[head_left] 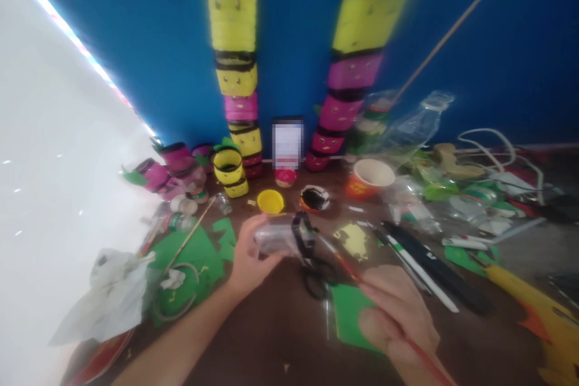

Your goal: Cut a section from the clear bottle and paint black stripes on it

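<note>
My left hand (246,256) is closed around a clear plastic cylinder (275,238) with a black band at its right end. My right hand (398,313) pinches a thin red-handled paintbrush (348,265); its tip reaches up to the black band. Black scissors (316,274) lie on the brown table just below the cylinder. A green foam sheet (350,316) lies under my right hand. The picture is blurred by motion.
Two tall stacks of yellow and pink painted rings (235,66) (353,72) lean against the blue wall. Small paint lids (270,200) (314,198), an orange cup (371,178), clear bottles (407,126), markers (425,265) and green scraps (194,259) crowd the table.
</note>
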Demonstrator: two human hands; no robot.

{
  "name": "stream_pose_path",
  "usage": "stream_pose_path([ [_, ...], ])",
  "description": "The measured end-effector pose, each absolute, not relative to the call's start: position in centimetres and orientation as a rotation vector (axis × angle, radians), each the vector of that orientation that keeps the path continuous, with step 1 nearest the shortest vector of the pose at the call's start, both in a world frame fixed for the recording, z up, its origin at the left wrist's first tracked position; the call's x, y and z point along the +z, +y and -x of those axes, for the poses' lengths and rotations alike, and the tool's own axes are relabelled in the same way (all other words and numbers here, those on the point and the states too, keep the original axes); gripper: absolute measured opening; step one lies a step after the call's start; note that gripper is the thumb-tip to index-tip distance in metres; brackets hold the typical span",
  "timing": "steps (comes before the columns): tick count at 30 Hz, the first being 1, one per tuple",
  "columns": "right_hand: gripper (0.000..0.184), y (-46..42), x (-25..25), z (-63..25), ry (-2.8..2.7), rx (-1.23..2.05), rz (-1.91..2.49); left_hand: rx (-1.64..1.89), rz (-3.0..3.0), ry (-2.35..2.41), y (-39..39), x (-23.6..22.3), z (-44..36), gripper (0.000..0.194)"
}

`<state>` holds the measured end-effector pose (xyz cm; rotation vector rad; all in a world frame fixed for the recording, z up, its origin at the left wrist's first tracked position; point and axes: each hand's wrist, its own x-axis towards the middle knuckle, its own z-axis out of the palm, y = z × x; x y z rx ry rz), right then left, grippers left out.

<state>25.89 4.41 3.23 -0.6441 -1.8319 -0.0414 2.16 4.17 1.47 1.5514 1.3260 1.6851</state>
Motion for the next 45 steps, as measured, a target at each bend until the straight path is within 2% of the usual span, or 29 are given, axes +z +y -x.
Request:
stream_pose_path([
  [3,0.019,4.5,4.2,-25.4,-1.900,-0.165,0.611,1.722,-1.579,1.338,4.3,1.7,-2.1,0.060],
  [9,0.017,4.8,4.7,-24.8,-1.987,-0.237,0.674,1.748,-1.618,1.319,4.3,1.8,-2.2,0.057],
  [29,0.014,5.0,6.3,-23.8,-2.026,-0.248,0.621,1.763,-1.704,1.360,4.3,2.3,-2.2,0.053],
  [40,0.012,4.6,6.8,-24.0,-2.066,-0.268,0.606,1.748,-1.659,1.379,4.4,2.0,-2.1,0.056],
  [45,0.015,4.1,7.4,-23.8,-1.854,-0.255,0.760,1.764,-1.667,1.415,4.4,1.9,-2.1,0.058],
])
